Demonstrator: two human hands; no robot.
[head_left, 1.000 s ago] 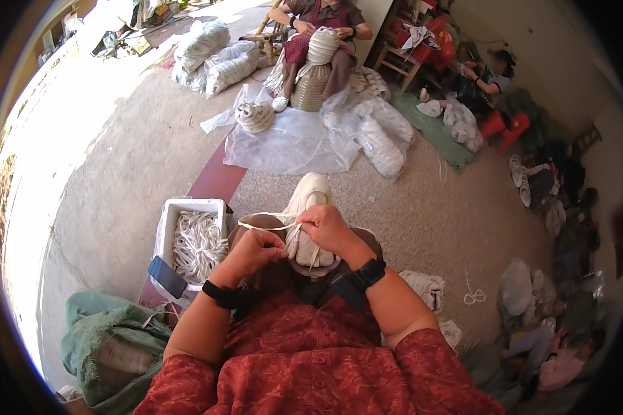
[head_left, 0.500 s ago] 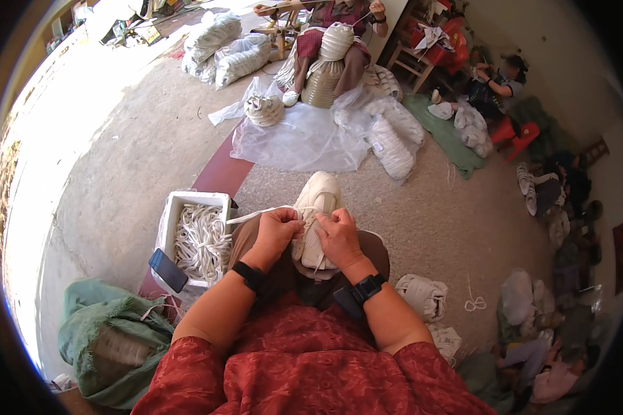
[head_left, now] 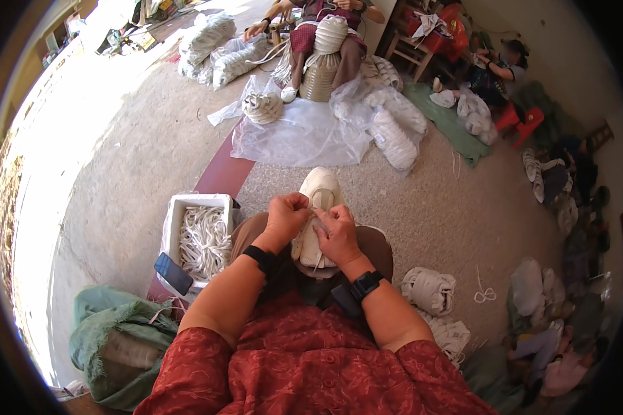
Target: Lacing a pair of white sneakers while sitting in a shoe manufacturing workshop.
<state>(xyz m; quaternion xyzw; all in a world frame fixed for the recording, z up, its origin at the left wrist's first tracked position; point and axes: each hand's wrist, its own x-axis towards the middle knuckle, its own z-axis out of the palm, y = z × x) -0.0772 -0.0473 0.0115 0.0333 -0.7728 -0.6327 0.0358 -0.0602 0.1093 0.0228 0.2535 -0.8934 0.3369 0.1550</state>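
Observation:
A cream-white lace-up shoe [head_left: 320, 181] rests on my lap, toe pointing away from me. Over its lacing area, my left hand [head_left: 288, 220] is closed in a pinch on a white shoelace; most of the lace is hidden by the fingers. My right hand [head_left: 339, 238] grips the shoe from the right, fingers bent at the eyelets, its fingertips close to the left ones. Whether it also pinches lace is hidden. Near the heel, a thin lace end lies on the shoe.
Left of my knee stands a white box [head_left: 176, 216] heaped with loose laces [head_left: 204, 242], a phone [head_left: 173, 272] on its corner. A green cloth sack [head_left: 111, 315] lies nearer. Shoe bundles [head_left: 428, 290] sit at my right. Ahead are plastic sheeting [head_left: 304, 135] and a seated person [head_left: 325, 34].
My left hand has moved slightly up and right, closer to the right fingertips. The lace that stretched left from it no longer shows. The person ahead has lowered an arm.

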